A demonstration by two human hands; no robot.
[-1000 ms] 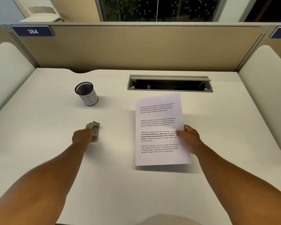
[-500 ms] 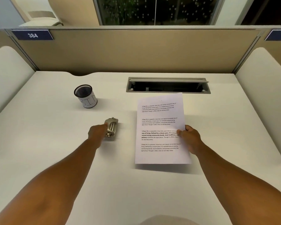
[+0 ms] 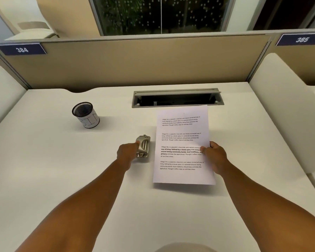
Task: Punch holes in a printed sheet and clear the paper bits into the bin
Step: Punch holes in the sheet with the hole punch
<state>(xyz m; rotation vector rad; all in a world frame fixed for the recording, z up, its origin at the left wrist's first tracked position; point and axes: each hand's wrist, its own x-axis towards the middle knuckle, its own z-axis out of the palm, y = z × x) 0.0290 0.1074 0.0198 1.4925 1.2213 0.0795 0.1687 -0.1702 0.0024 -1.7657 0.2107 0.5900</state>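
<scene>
A white printed sheet (image 3: 182, 142) with several blocks of text is held slightly above the white desk (image 3: 44, 160), casting a shadow below its near edge. My right hand (image 3: 214, 154) pinches the sheet's right edge. A small metal hole punch (image 3: 143, 146) sits on the desk just left of the sheet, a small gap apart. My left hand (image 3: 128, 151) grips the punch from its left side. A small black mesh cup with a white paper band marked "BIN" (image 3: 85, 115) stands at the far left of the desk.
A grey cable hatch (image 3: 177, 98) lies open in the desk just beyond the sheet's top edge. A tan partition (image 3: 135, 60) closes the back. White padded side panels (image 3: 280, 106) flank the desk on both sides.
My left hand has slid the hole punch rightward across the desk, from left of centre to just beside the sheet. My right hand still holds the sheet in about the same place.
</scene>
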